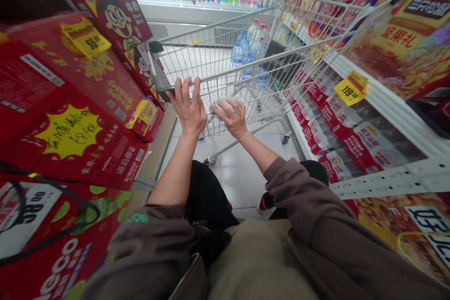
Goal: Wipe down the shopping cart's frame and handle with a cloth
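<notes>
A metal wire shopping cart (246,75) stands right in front of me, across the aisle. My left hand (190,108) is raised at the dark corner of its near end, fingers apart and pointing up, with nothing held in them. Just right of it, my right hand (232,117) has its fingers curved over a crumpled whitish cloth (225,103) against the cart's wire side. The palm side of my right hand is hidden.
Red gift boxes (80,70) with yellow price tags are stacked at left. A shelf (379,103) of packed goods runs along the right. Large water bottles (249,47) are seen beyond the wires, and a lit cooler (218,9) spans the back.
</notes>
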`<state>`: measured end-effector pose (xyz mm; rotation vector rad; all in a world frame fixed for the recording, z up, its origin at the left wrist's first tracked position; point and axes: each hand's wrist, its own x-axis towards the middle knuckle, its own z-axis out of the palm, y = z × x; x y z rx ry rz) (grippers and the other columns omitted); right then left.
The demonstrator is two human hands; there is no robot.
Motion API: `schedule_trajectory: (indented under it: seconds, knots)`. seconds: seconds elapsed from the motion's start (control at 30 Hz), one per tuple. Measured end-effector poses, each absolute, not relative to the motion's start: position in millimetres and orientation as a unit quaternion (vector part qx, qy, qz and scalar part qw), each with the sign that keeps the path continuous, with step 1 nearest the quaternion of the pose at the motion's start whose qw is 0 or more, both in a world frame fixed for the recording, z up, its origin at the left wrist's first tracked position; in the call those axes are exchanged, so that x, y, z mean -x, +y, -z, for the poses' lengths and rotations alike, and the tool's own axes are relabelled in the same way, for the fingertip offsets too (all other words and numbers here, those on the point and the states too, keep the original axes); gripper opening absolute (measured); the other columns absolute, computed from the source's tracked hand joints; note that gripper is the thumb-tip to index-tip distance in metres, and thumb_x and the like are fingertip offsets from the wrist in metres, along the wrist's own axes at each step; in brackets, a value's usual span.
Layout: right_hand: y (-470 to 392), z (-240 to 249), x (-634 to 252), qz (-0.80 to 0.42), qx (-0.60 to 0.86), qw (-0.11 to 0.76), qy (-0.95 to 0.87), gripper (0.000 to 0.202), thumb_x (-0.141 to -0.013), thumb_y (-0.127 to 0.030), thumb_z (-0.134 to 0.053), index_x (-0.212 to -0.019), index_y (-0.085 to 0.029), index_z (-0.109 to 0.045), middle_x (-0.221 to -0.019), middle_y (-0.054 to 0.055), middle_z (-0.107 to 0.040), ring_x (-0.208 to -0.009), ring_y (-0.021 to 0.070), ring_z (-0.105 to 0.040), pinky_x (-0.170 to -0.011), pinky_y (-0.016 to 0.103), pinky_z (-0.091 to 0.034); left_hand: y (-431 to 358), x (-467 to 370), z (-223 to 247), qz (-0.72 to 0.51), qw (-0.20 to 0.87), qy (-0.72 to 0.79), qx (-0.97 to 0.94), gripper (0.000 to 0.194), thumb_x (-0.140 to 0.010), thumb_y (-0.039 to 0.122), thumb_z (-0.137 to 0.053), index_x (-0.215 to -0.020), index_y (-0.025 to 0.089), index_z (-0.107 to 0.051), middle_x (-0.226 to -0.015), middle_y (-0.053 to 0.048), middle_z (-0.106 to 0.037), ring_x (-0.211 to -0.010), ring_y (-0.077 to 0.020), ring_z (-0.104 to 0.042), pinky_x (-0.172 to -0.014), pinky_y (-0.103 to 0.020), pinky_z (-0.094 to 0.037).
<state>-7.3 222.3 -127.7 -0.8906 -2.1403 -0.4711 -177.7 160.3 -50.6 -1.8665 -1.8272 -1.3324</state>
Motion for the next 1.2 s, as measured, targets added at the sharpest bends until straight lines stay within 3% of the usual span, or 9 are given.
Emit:
schedule_trajectory:
  seconds: [0.17, 0.37, 0.43, 0.6, 0.73, 0.87, 1.03, 1.13, 1.2]
  knots:
    - [223, 119, 3, 0.176, 0.354, 0.372, -0.84, 0.037, -0.109, -0.028, -0.048, -0.137, -0.045, -0.065, -0.143, -0.002, -0.067, -0.138, 0.0233, -0.055, -0.119, 0.051, -0.038, 162, 183, 52, 0.47, 0.091, -0.604, 0.637, 0.065, -0.092, 0.044, -0.042, -0.152, 0.022, -0.052, -0.169, -0.001, -0.039, -0.166, -0.0238, -0.004, -0.135, -0.053, 0.01]
    - [225, 116, 3, 0.176, 0.371, 0.393, -0.823, 0.039, -0.11, -0.026, -0.043, -0.137, -0.045, -0.065, -0.145, -0.003, -0.066, -0.137, 0.0244, -0.055, -0.117, 0.054, -0.04, 163, 179, 50, 0.483, 0.089, -0.614, 0.617, 0.071, -0.09, 0.051, -0.024, -0.142, 0.016, -0.057, -0.167, -0.001, -0.043, -0.158, -0.0143, 0.027, -0.132, -0.054, 0.009]
    - [221, 123, 1, 0.176, 0.36, 0.374, -0.836, 0.036, -0.109, -0.026, -0.047, -0.132, -0.043, -0.069, -0.14, -0.002, -0.069, -0.132, 0.0236, -0.057, -0.113, 0.051, -0.044, 161, 178, 49, 0.488, 0.087, -0.613, 0.615, 0.069, -0.09, 0.051, -0.026, -0.141, 0.017, -0.058, -0.167, 0.0, -0.043, -0.161, -0.0158, 0.022, -0.133, -0.053, 0.006]
    - [223, 117, 2, 0.181, 0.354, 0.398, -0.826, 0.043, -0.107, -0.022, -0.046, -0.143, -0.04, -0.062, -0.149, 0.002, -0.062, -0.142, 0.0261, -0.05, -0.118, 0.055, -0.04, 153, 181, 47, 0.507, 0.071, -0.603, 0.611, 0.063, -0.089, 0.04, -0.042, -0.149, 0.024, -0.055, -0.169, -0.003, -0.04, -0.165, -0.0235, -0.013, -0.136, -0.056, -0.002]
    - [225, 117, 3, 0.16, 0.355, 0.389, -0.835, 0.041, -0.108, -0.026, -0.046, -0.141, -0.043, -0.062, -0.148, 0.0, -0.062, -0.141, 0.0249, -0.051, -0.12, 0.055, -0.038, 151, 186, 46, 0.51, 0.061, -0.602, 0.611, 0.063, -0.089, 0.045, -0.043, -0.146, 0.022, -0.057, -0.168, -0.003, -0.041, -0.165, -0.0275, -0.01, -0.135, -0.059, -0.003]
    - [218, 121, 1, 0.142, 0.346, 0.352, -0.858, 0.039, -0.108, -0.025, -0.048, -0.138, -0.045, -0.065, -0.144, 0.0, -0.065, -0.137, 0.024, -0.054, -0.118, 0.054, -0.04, 155, 192, 47, 0.502, 0.085, -0.61, 0.607, 0.065, -0.091, 0.047, -0.035, -0.146, 0.019, -0.055, -0.164, -0.004, -0.047, -0.165, -0.0234, -0.003, -0.134, -0.057, 0.001]
    - [219, 107, 3, 0.145, 0.372, 0.38, -0.834, 0.043, -0.11, -0.025, -0.043, -0.144, -0.043, -0.059, -0.152, -0.001, -0.059, -0.145, 0.0255, -0.047, -0.122, 0.056, -0.035, 153, 197, 46, 0.512, 0.118, -0.614, 0.588, 0.06, -0.093, 0.041, -0.038, -0.147, 0.021, -0.054, -0.16, -0.007, -0.051, -0.165, -0.0227, -0.01, -0.135, -0.054, 0.004]
    - [218, 109, 1, 0.148, 0.341, 0.353, -0.858, 0.035, -0.11, -0.03, -0.044, -0.135, -0.043, -0.066, -0.145, -0.003, -0.066, -0.139, 0.0227, -0.053, -0.119, 0.053, -0.04, 149, 200, 43, 0.522, 0.104, -0.611, 0.586, 0.058, -0.095, 0.045, -0.039, -0.144, 0.019, -0.057, -0.158, -0.009, -0.052, -0.165, -0.0262, -0.002, -0.133, -0.059, 0.003]
    - [218, 112, -1, 0.149, 0.32, 0.338, -0.872, 0.032, -0.109, -0.032, -0.047, -0.13, -0.043, -0.069, -0.14, -0.004, -0.069, -0.134, 0.0221, -0.056, -0.116, 0.052, -0.043, 149, 204, 42, 0.525, 0.102, -0.609, 0.586, 0.057, -0.094, 0.042, -0.042, -0.143, 0.018, -0.058, -0.157, -0.01, -0.053, -0.165, -0.0279, -0.005, -0.132, -0.061, 0.003]
